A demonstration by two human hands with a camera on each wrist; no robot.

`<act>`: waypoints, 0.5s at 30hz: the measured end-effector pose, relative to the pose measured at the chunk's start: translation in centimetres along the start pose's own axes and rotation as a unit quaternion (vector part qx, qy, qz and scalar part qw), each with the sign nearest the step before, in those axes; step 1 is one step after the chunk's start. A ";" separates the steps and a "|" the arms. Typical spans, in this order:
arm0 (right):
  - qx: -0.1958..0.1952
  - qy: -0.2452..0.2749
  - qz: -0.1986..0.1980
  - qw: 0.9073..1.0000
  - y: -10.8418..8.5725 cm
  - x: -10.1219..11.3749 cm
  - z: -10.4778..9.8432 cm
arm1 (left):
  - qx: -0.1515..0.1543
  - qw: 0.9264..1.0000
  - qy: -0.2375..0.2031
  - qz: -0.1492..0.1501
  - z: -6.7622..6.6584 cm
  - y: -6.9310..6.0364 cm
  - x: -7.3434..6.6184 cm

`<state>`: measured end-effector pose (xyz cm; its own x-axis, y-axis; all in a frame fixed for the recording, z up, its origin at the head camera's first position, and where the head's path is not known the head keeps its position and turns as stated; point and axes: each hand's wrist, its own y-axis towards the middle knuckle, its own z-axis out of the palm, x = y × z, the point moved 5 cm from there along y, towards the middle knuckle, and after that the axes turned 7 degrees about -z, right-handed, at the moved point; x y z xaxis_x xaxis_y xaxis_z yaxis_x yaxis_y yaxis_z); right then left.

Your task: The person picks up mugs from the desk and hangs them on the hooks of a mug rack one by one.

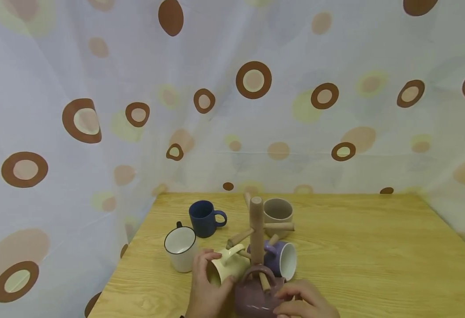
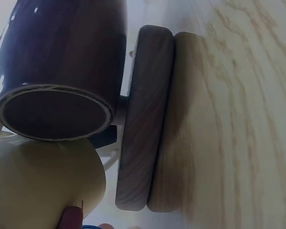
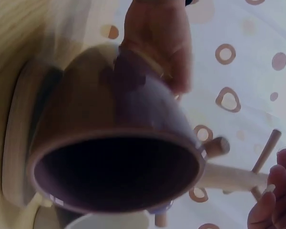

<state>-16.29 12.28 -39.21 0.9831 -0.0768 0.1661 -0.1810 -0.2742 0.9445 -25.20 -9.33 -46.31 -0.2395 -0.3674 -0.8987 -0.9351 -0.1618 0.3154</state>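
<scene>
My left hand grips a pale yellow mug by its rim, fingers above and thumb below. The mug lies tilted on its side at the left of the wooden mug tree, its handle close to a peg; whether the peg passes through is unclear. A mauve mug hangs by its handle on the front peg, and the left wrist view shows its base against the yellow mug. My right hand is beside the mauve mug's mouth; in the right wrist view its loosely bent fingers stand apart from it.
A purple mug hangs at the tree's right side. Behind the tree stands a grey-beige mug. A blue mug and a white mug with a dark rim stand at left. The tree's flat base sits on the table.
</scene>
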 end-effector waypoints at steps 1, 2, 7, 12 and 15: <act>-0.018 -0.023 -0.002 1.000 0.4 0.2 -0.3 | 0.009 1.000 -0.005 0.007 0.2 0.0 0.0; -0.027 -0.039 0.001 0.999 0.9 0.1 -0.7 | 0.018 1.000 -0.011 0.015 0.4 0.1 -0.1; -0.023 -0.107 -0.017 0.994 2.1 -2.1 -3.6 | 0.057 0.996 -0.012 0.070 1.7 0.1 -0.1; 0.062 -0.251 0.045 0.965 2.7 -8.5 -6.0 | 0.063 0.992 0.015 0.111 2.1 0.3 0.3; 0.163 -0.306 0.139 0.928 2.9 -14.0 -6.2 | 0.062 0.990 0.031 0.122 1.9 0.5 0.6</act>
<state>-30.41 18.49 -37.06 0.7161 -0.6901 0.1045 -0.5214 -0.4294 0.7374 -26.33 -7.89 -47.22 -0.4489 -0.4385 -0.7786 -0.8774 0.0513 0.4770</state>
